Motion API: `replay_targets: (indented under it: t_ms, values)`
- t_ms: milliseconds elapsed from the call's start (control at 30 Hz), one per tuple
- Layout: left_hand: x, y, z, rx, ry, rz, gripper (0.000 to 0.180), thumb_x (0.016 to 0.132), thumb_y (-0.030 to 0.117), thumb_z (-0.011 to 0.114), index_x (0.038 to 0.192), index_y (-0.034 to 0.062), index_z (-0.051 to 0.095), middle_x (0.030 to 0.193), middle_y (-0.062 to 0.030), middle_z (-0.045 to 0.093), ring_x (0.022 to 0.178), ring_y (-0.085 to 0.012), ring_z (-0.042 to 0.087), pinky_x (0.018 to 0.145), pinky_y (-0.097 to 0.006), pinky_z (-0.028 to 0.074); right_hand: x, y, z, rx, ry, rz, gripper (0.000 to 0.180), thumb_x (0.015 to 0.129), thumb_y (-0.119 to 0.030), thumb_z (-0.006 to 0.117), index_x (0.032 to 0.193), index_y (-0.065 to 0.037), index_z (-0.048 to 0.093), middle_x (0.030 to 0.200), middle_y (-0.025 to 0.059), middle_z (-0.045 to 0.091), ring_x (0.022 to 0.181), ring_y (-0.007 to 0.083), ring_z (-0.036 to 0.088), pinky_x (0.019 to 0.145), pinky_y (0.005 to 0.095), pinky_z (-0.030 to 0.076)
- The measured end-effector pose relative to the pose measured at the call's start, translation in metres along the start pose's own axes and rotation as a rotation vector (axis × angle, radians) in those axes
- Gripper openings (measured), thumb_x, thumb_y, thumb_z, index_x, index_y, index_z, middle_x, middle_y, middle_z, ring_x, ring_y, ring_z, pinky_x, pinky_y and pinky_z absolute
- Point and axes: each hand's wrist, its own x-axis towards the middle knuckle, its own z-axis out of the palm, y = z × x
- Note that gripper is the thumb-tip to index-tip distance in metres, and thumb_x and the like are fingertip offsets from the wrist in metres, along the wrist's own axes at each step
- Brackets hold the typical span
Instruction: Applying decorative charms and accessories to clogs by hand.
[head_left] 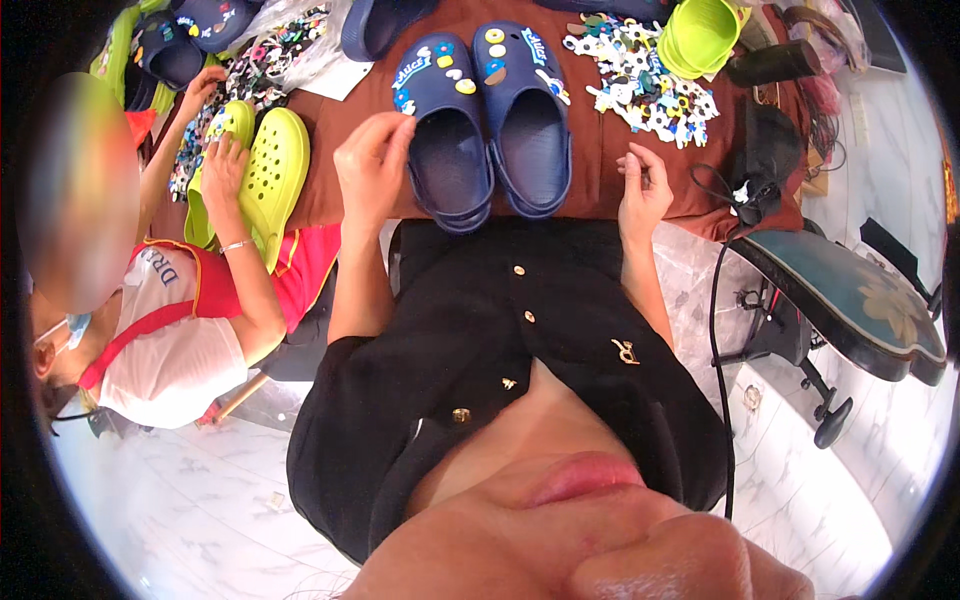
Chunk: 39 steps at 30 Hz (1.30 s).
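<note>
Navy clogs (452, 150), count two, lie side by side on the worktop (330, 130), heels toward the wearer, toes away, long axes running near to far. Left hand (370, 165): fingertips drawn together at the left clog's outer edge; cannot tell whether the grip holds anything. Right hand (645, 190): grip loosely parted, clear of the clogs. Beyond: charm piles (645, 85), two, one each side.

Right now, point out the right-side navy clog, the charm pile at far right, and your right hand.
Navy clog (531, 145), head view: on its insole.
Charm pile (655, 100), head view: middle of the heap.
Right hand (646, 190), head view: middle of the hand.
</note>
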Motion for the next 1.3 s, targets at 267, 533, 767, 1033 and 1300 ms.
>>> replay_targets:
  t_ms: [267, 533, 767, 1033, 1300]
  values:
    - [0.024, -0.053, -0.004, 0.08, 0.129, -0.193, 0.03, 0.092, 0.023, 0.063, 0.079, -0.0036, 0.067, 0.067, -0.0107, 0.066, 0.06, -0.0163, 0.063, 0.057, -0.03, 0.048, 0.004, -0.003, 0.001, 0.046, 0.047, -0.004, 0.015, 0.093, -0.004, 0.058, 0.105, 0.004, 0.063, 0.09, 0.0083, 0.065, 0.077, 0.0118, 0.063, 0.069, 0.0253, 0.052]
    - [0.038, -0.123, 0.028, -0.387, 0.236, -0.42, 0.031, 0.093, 0.024, 0.061, 0.08, -0.0027, 0.07, 0.069, -0.0069, 0.068, 0.063, -0.0109, 0.062, 0.063, -0.026, 0.049, 0.02, -0.003, 0.01, 0.04, 0.008, -0.038, 0.018, 0.094, -0.004, 0.058, 0.108, 0.005, 0.062, 0.088, 0.0079, 0.065, 0.079, 0.0116, 0.062, 0.071, 0.0245, 0.052]
    - [0.031, -0.135, 0.054, 0.209, 0.231, -0.18, 0.029, 0.088, 0.027, 0.066, 0.08, -0.0008, 0.069, 0.067, -0.0152, 0.064, 0.059, -0.023, 0.063, 0.06, -0.034, 0.048, 0.04, -0.01, 0.024, -0.136, -0.031, -0.126, 0.019, 0.09, -0.006, 0.062, 0.108, 0.002, 0.064, 0.088, 0.0089, 0.067, 0.078, 0.013, 0.064, 0.074, 0.0267, 0.05]
    - [0.027, -0.134, 0.056, 0.165, 0.2, -0.191, 0.027, 0.087, 0.025, 0.066, 0.08, -0.0004, 0.069, 0.071, -0.0147, 0.066, 0.064, -0.0264, 0.066, 0.062, -0.035, 0.049, 0.048, -0.008, 0.042, -0.069, -0.089, -0.086, 0.016, 0.092, -0.007, 0.061, 0.107, -0.003, 0.066, 0.071, 0.0029, 0.064, 0.06, 0.0062, 0.054, 0.055, 0.0226, 0.042]
    - [0.029, -0.132, 0.056, 0.138, 0.189, -0.213, 0.025, 0.087, 0.023, 0.065, 0.08, -0.001, 0.069, 0.073, -0.0152, 0.067, 0.066, -0.0263, 0.066, 0.064, -0.034, 0.049, 0.048, -0.005, 0.055, -0.321, -0.116, -0.32, 0.02, 0.085, -0.004, 0.064, 0.105, -0.005, 0.068, 0.087, 0.0082, 0.063, 0.084, 0.0221, 0.056, 0.073, 0.0326, 0.046]
